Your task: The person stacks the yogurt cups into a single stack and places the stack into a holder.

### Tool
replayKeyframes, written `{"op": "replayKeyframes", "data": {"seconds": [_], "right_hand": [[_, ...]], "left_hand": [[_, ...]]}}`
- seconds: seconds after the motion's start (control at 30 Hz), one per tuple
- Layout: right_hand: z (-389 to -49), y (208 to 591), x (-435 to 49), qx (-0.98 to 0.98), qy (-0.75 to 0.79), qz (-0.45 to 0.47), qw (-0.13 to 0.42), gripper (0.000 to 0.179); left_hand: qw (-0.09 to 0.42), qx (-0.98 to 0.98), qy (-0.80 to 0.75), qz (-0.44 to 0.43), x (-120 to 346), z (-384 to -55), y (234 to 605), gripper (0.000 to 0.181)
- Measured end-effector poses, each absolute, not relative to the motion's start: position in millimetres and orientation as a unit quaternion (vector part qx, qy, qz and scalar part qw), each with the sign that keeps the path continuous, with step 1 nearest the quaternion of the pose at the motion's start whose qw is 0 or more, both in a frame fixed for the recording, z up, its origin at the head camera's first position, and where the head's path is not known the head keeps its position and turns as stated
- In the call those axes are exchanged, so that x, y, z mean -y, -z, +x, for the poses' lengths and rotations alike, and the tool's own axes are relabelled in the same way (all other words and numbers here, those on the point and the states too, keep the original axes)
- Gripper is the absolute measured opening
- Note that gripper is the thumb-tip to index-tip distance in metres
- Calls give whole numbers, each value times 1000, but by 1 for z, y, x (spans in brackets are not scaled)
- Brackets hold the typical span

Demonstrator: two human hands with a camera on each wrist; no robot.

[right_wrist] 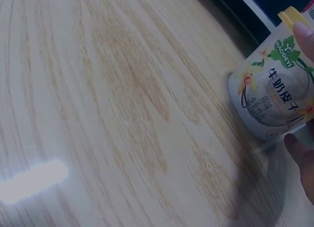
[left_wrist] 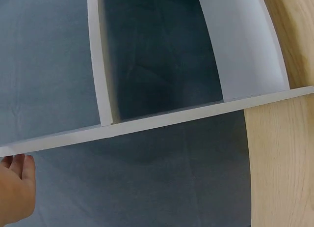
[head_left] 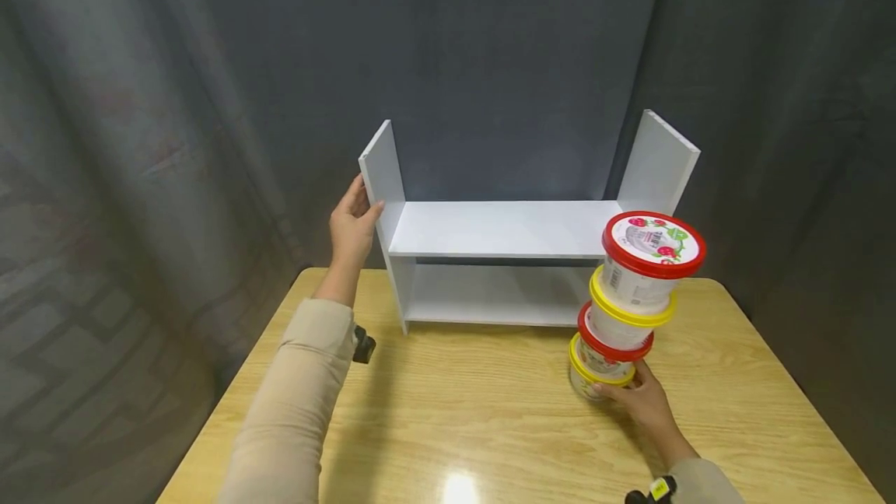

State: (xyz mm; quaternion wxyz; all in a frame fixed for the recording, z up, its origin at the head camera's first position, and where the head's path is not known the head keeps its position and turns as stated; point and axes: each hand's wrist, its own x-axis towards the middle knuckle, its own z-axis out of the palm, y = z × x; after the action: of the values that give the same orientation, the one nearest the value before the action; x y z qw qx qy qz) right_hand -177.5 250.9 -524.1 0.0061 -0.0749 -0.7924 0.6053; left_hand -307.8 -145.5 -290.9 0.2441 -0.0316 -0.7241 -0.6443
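Observation:
My left hand grips the left side panel of a white shelf unit, with the thumb over its front edge and the fingers on its outer side. In the left wrist view, the fingertips of the left hand meet the panel's edge. Lower right, my right hand holds the bottom yellow-lidded tub of a stack, thumb and fingers around its side. Above it come a red-lidded tub, a yellow-lidded tub and a top red-lidded tub. Whether the bottom tub touches the table cannot be told.
The shelf unit stands at the back of a light wooden table, with two levels and raised side panels. Grey curtains hang behind and at both sides. The stack partly covers the unit's right end.

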Motion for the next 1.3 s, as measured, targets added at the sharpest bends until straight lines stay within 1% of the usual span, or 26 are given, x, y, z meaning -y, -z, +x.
{"op": "replayKeyframes", "data": {"seconds": [0.2, 0.53, 0.83, 1.1, 1.3], "right_hand": [[-178, 527, -252, 793, -604, -80, 8, 82], [-177, 526, -250, 792, -604, -90, 13, 84], [-174, 523, -250, 791, -605, -87, 25, 82], [-174, 514, -249, 786, -612, -94, -1, 90], [-174, 499, -248, 806, -588, -74, -3, 88]], "left_hand": [[250, 736, 628, -29, 145, -311, 289, 56], [258, 736, 626, -2, 145, -313, 290, 52], [263, 739, 621, -14, 145, -312, 292, 52], [273, 757, 594, -20, 144, -311, 293, 52], [274, 761, 588, -23, 143, -311, 293, 52]]}}
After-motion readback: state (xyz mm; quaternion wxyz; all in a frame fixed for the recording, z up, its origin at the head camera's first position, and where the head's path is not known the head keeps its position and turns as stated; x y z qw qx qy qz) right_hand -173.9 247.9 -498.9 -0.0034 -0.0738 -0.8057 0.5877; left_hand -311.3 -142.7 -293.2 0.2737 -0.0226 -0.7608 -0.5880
